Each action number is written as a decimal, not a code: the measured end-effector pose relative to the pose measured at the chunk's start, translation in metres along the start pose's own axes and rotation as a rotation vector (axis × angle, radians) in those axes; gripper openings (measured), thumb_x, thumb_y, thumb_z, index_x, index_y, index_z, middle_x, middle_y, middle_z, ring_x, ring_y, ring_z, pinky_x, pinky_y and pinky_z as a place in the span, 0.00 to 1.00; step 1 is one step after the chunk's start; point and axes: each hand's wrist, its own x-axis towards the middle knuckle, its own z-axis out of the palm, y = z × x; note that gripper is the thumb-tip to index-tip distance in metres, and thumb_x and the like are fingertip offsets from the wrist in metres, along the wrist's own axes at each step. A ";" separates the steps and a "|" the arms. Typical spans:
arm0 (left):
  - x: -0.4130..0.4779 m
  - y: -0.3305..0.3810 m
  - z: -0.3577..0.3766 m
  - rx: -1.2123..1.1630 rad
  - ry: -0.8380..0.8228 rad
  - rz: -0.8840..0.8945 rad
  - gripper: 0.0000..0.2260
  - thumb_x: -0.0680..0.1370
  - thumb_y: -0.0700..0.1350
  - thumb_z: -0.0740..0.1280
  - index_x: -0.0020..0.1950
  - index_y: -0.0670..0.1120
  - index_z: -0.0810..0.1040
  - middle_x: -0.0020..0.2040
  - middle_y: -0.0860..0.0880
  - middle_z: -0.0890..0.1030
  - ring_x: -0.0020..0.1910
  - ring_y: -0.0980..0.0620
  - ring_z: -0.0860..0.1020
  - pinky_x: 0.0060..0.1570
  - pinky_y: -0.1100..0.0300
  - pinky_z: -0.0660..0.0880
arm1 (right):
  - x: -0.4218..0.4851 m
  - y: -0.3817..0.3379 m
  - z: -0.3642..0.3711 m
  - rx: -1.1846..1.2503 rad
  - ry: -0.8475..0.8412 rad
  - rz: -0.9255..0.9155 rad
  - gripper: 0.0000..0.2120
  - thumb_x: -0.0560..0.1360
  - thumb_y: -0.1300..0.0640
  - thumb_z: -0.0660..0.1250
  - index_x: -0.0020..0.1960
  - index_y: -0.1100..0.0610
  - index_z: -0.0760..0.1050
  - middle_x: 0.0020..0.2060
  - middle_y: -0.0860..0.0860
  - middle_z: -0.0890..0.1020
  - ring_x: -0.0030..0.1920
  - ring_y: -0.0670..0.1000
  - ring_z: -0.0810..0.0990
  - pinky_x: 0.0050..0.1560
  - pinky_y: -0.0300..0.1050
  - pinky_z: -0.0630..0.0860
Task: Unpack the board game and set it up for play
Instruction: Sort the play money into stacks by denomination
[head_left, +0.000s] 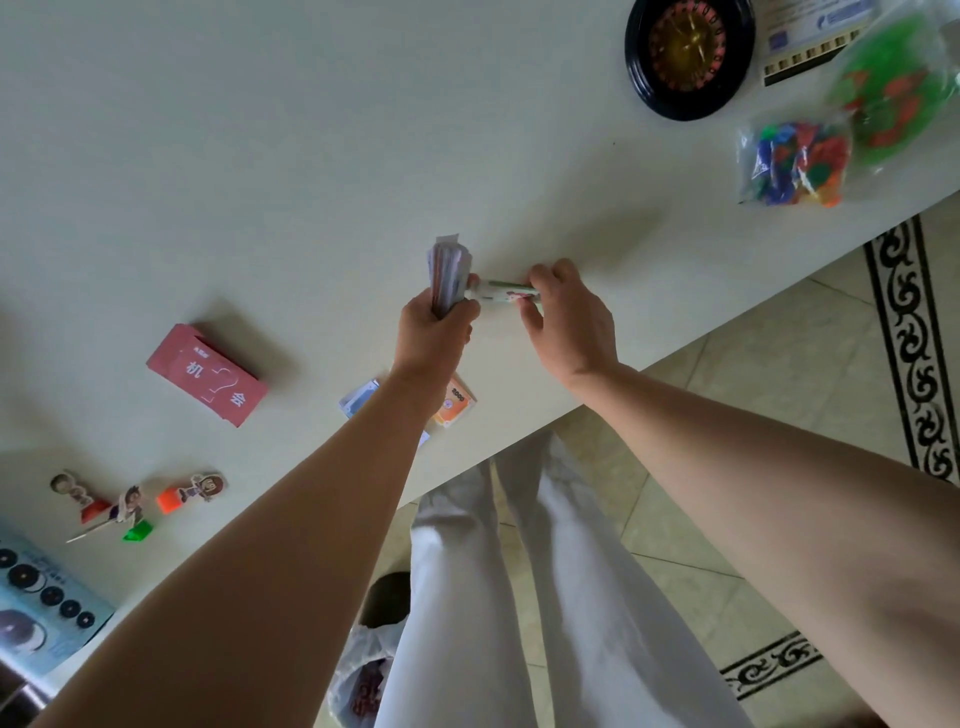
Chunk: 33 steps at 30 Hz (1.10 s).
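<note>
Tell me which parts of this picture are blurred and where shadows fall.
Head view: the green bag at top right is smeared; the roulette wheel and red deck are clearer. A soft shadow lies on the table beyond the right hand, which pinches a slip beside the stack in the left hand.

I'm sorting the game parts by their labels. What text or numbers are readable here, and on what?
"机" and "会" with a white "?" between: red card deck.
"2000": orange banknote.
Too blurred or small to read: the deck's small top line, roulette wheel numbers, booklet, blue box, stack of notes in the left hand, slip pinched by the right hand.
</note>
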 end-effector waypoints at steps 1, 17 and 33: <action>0.000 0.001 -0.001 -0.039 0.033 -0.009 0.10 0.72 0.36 0.64 0.49 0.47 0.79 0.31 0.50 0.70 0.28 0.55 0.67 0.33 0.65 0.68 | 0.002 0.000 -0.001 0.057 -0.011 0.014 0.09 0.79 0.55 0.62 0.53 0.59 0.73 0.50 0.56 0.75 0.43 0.60 0.77 0.38 0.45 0.67; -0.022 -0.016 -0.017 0.022 0.142 -0.092 0.04 0.72 0.37 0.69 0.41 0.43 0.75 0.30 0.48 0.74 0.27 0.52 0.69 0.27 0.63 0.66 | -0.019 -0.020 -0.014 0.604 -0.427 0.261 0.15 0.77 0.46 0.66 0.48 0.59 0.72 0.43 0.52 0.79 0.39 0.49 0.74 0.34 0.41 0.66; -0.036 -0.030 -0.040 -0.449 0.074 -0.216 0.15 0.75 0.36 0.53 0.54 0.39 0.77 0.34 0.46 0.74 0.30 0.51 0.71 0.29 0.62 0.68 | -0.029 -0.038 0.027 0.057 -0.214 0.270 0.16 0.80 0.46 0.60 0.45 0.60 0.74 0.37 0.52 0.73 0.40 0.55 0.74 0.37 0.43 0.65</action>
